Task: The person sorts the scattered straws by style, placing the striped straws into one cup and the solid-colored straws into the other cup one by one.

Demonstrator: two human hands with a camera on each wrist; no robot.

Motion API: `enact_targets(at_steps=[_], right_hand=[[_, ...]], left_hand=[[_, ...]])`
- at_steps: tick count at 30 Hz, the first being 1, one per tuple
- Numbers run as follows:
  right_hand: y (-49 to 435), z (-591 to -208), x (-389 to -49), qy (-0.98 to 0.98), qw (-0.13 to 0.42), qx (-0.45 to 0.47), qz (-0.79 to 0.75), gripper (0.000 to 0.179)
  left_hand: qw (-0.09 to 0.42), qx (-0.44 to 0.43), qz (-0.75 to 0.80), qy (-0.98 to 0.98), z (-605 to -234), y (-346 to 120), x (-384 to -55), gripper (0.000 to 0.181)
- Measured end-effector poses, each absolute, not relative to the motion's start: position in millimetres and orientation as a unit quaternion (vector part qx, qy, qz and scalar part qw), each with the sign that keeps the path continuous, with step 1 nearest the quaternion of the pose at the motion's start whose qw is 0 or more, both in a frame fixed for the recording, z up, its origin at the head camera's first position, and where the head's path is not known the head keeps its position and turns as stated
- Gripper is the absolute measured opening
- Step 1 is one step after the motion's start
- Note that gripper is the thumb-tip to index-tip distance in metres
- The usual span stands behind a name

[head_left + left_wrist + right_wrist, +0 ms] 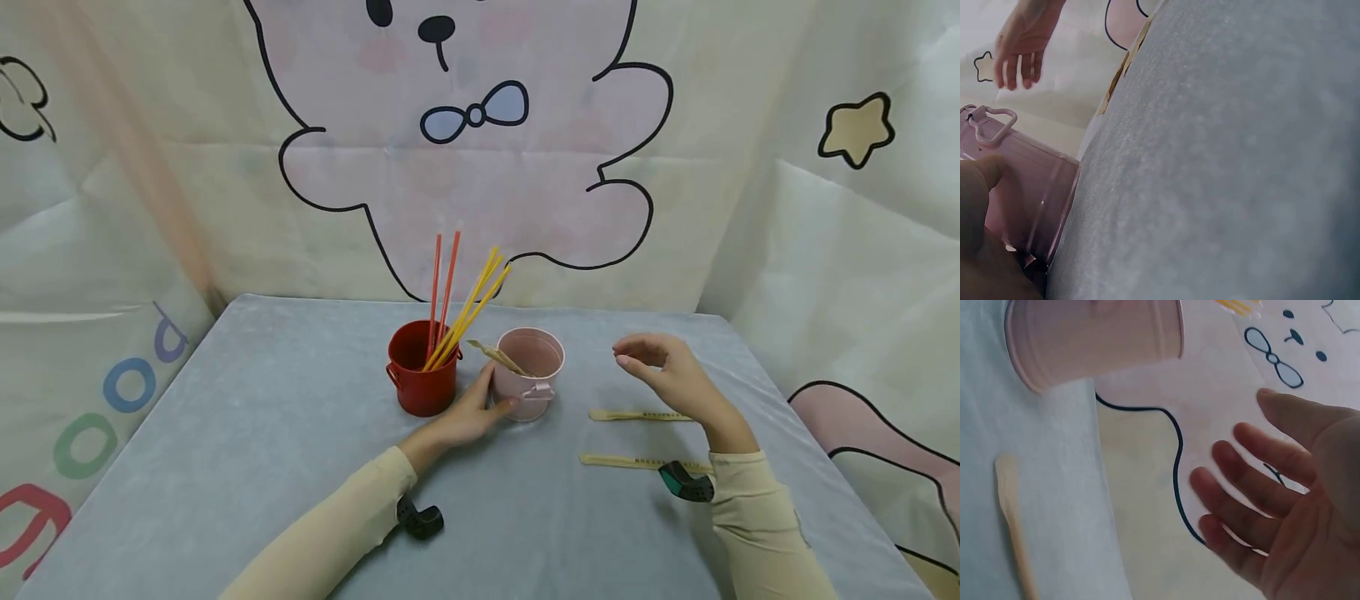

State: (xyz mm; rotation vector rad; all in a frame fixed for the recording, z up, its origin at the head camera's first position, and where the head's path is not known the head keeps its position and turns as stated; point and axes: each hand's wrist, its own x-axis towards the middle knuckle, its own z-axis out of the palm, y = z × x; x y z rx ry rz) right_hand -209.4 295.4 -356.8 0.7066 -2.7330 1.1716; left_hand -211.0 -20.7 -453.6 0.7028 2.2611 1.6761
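My left hand (pixel 471 412) grips the lower left side of a small pink metal bucket (pixel 536 392), its thumb across the front; the bucket (pixel 1029 187) stands upright on the table. A light wooden stick (pixel 504 358) with a flat end leans out of its mouth to the left. Raised over the table to the right of the bucket, my right hand (pixel 667 371) holds nothing, its fingers loosely bent and apart in the right wrist view. Below it lie two flat wooden sticks with dark marks, a far one (pixel 622 415) and a near one (pixel 611 460).
Just left of the pink bucket stands a red bucket (pixel 423 392) holding two red sticks (pixel 435 287) and several yellow sticks (pixel 468 308), which rise high above its rim. A grey-blue cloth (pixel 300 400) covers the table. Printed fabric (pixel 570 208) hangs behind it.
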Motion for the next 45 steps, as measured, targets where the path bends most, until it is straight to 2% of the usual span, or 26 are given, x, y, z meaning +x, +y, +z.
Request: enact_targets(at_steps=[9,14,18,22,27,33,45], right_hand=[[323.2,-380.2,-222.3,-0.897,-0.105,0.240,0.355,0.043],[340.7,-395.8,-229.4,-0.890,-0.178,0.249,0.339,0.045],[351.2,-403.8,-231.7,-0.886,-0.205,0.244,0.338,0.043],[354.5,-407.0,-232.0,-0.891,-0.207,0.233,0.331,0.033],[353.9,-410.6,-231.2,-0.901,-0.197,0.214,0.322,0.018],[349.3,-407.5,-227.5,-0.914,-0.186,0.193,0.306,0.009],[335.4,-377.7,-222.0,-0.941,-0.058,0.195,0.271,0.006]], left_hand=[[0.121,0.234,0.577,0.773,-454.2,-23.2,-210.2,0.074],[0.128,0.233,0.582,0.769,-455.0,-24.2,-210.5,0.073],[0.146,0.229,0.586,0.763,-441.0,-25.6,-203.1,0.075],[0.158,0.228,0.589,0.759,-430.0,-25.6,-198.6,0.076],[0.146,0.227,0.587,0.763,-451.1,-23.0,-208.5,0.075],[0.131,0.231,0.581,0.769,-453.3,-22.1,-206.9,0.074],[0.127,0.227,0.583,0.770,-449.4,-20.0,-205.6,0.074]])
